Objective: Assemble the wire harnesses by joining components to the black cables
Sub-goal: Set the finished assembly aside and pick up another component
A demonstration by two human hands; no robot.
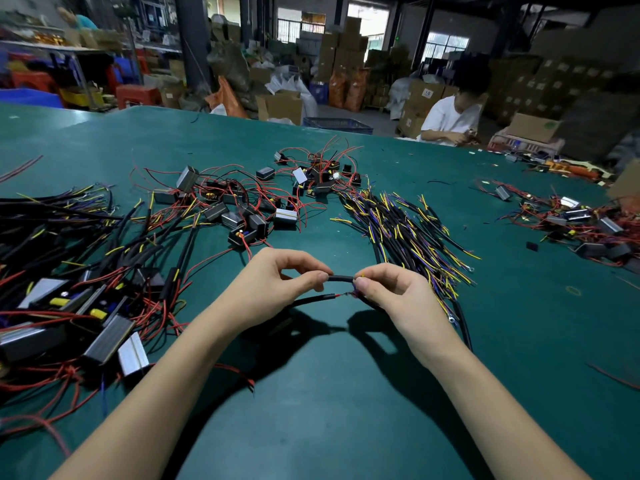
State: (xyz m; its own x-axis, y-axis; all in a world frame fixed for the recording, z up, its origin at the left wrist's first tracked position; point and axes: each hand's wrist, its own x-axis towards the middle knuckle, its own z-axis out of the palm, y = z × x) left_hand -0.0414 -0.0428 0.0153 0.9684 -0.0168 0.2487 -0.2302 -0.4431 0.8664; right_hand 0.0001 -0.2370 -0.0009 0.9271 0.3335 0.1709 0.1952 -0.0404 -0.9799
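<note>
Mid-join: left hand [273, 285] grip pinches a short black sleeve [341, 278], right hand [391, 289] grip pinches the black cable [460, 320] end w/ yellow lead, both held above the surface [311, 393]. Red wire [341, 295] meets just below (joint blurred). Next, I'd judge: slide sleeve over the splice

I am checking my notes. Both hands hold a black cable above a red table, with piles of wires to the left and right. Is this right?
Not quite: the table is green, not red, as the head view shows. The rest holds: the left hand and right hand both pinch the black cable, with wire piles on the left and right.
</note>
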